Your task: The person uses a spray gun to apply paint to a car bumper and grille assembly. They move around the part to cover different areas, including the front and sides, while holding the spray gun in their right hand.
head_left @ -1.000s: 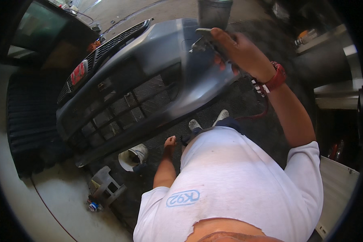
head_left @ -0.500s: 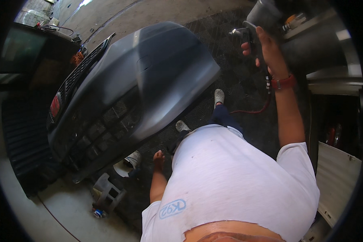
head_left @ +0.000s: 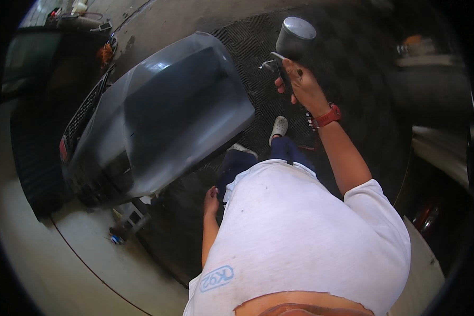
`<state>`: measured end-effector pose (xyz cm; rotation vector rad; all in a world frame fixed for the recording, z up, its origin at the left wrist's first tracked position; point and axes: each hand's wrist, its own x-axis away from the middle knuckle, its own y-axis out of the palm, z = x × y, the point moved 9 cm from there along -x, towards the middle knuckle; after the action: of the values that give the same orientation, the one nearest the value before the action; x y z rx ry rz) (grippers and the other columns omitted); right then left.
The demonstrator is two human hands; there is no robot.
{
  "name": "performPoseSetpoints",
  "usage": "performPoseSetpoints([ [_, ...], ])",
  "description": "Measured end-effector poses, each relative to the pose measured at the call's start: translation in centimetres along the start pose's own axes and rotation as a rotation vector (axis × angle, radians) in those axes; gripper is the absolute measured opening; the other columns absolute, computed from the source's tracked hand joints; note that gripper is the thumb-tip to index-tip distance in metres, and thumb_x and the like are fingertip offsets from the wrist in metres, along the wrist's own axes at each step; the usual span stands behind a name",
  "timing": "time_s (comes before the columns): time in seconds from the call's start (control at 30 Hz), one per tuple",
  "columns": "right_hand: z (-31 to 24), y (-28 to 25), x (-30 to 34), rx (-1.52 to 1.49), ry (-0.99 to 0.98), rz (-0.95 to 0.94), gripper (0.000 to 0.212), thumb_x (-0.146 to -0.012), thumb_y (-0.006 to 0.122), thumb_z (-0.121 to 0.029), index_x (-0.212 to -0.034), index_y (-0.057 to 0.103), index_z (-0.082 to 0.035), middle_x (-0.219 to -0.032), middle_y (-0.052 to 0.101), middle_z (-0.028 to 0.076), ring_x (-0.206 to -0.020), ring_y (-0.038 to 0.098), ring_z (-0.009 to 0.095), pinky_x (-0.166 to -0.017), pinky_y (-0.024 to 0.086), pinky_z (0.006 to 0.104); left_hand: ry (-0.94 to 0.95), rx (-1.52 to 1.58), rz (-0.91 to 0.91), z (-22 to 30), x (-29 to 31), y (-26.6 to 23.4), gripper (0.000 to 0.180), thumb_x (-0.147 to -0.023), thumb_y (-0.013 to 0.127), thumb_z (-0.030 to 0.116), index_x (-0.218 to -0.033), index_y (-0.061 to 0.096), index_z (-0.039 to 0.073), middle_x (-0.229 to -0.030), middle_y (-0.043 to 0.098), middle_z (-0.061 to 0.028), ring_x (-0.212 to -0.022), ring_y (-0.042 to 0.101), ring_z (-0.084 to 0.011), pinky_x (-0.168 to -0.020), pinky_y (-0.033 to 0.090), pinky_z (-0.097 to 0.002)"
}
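Observation:
My right hand (head_left: 302, 84) is raised at the upper right, its fingers wrapped round the grip of a spray gun. The gun's round metal cup (head_left: 296, 36) stands above the knuckles, and its nozzle (head_left: 267, 65) points left toward the car bumper. This large dark grey bumper (head_left: 189, 100) fills the left of the view, with glossy and dull patches across it and a gap of air between it and the gun. Low beside my left hip hangs my left hand (head_left: 211, 200), fingers loosely curled, with nothing visible in them.
A black mesh grille (head_left: 84, 105) sits along the bumper's far left edge. Beyond it stands a dark vehicle (head_left: 37, 68). A pale plastic stool (head_left: 133, 215) is behind the bumper's near end. Dark textured matting (head_left: 247, 39) covers the floor, and pale panels (head_left: 442, 152) stand at right.
The spray gun and my right hand have moved left and slightly down in view. The view has shifted, so the bumper appears further left. My left hand has risen slightly.

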<state>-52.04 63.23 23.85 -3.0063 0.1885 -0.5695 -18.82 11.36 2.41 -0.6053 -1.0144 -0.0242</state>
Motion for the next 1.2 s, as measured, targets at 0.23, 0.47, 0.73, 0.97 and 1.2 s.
performPoseSetpoints([
  [0.23, -1.6, -1.8, -4.2, 0.149, -0.023, -0.101, 0.065, -0.101, 0.049, -0.061, -0.123, 0.064, -0.002, -0.080, 0.068, 0.005, -0.066, 0.064, 0.009, -0.044, 0.047, 0.0230, -0.103, -0.159, 0.068, 6.8, 5.1, 5.0, 0.050, -0.104, 0.058, 0.037, -0.138, 0.057, 0.001, -0.127, 0.067, -0.0136, -0.112, 0.064, -0.0229, -0.098, 0.049, -0.0360],
  [0.47, -0.9, -2.5, -8.1, 0.236, 0.026, -0.252, 0.061, -0.103, 0.049, -0.058, -0.119, 0.067, -0.002, -0.080, 0.069, 0.004, -0.067, 0.064, 0.009, -0.047, 0.047, 0.0235, -0.356, 0.302, 0.084, -2.3, 1.4, 6.8, 0.042, -0.104, 0.058, 0.037, -0.133, 0.060, 0.006, -0.117, 0.067, -0.0051, -0.094, 0.062, -0.0143, -0.083, 0.050, -0.0300],
  [0.73, 1.2, -0.9, -17.3, 0.324, -0.037, -0.547, 0.055, -0.103, 0.052, -0.050, -0.113, 0.070, 0.002, -0.067, 0.065, 0.010, -0.062, 0.065, 0.018, -0.060, 0.050, 0.0341, -0.278, 0.386, 0.353, 11.9, 6.9, 8.2, 0.046, -0.105, 0.056, 0.037, -0.141, 0.055, 0.009, -0.126, 0.064, -0.0056, -0.107, 0.063, -0.0152, -0.087, 0.048, -0.0312],
  [0.97, 0.9, -1.7, -23.2, 0.249, -0.138, -0.531, 0.055, -0.103, 0.053, -0.048, -0.113, 0.070, 0.003, -0.069, 0.067, 0.013, -0.061, 0.066, 0.022, -0.063, 0.051, 0.0366, -0.257, 0.130, 0.130, 22.3, 11.7, 22.0, 0.046, -0.103, 0.060, 0.032, -0.139, 0.057, 0.005, -0.130, 0.066, -0.0171, -0.119, 0.064, -0.0261, -0.102, 0.048, -0.0358],
  [1.2, 0.3, -0.9, -23.3, 0.313, -0.161, -0.761, 0.058, -0.103, 0.052, -0.050, -0.120, 0.068, 0.003, -0.075, 0.070, 0.016, -0.067, 0.069, 0.023, -0.067, 0.054, 0.0372, -0.410, 0.289, 0.218, 20.4, 16.5, 28.6, 0.045, -0.102, 0.061, 0.033, -0.136, 0.060, 0.003, -0.127, 0.068, -0.0165, -0.116, 0.065, -0.0239, -0.100, 0.049, -0.0348],
])
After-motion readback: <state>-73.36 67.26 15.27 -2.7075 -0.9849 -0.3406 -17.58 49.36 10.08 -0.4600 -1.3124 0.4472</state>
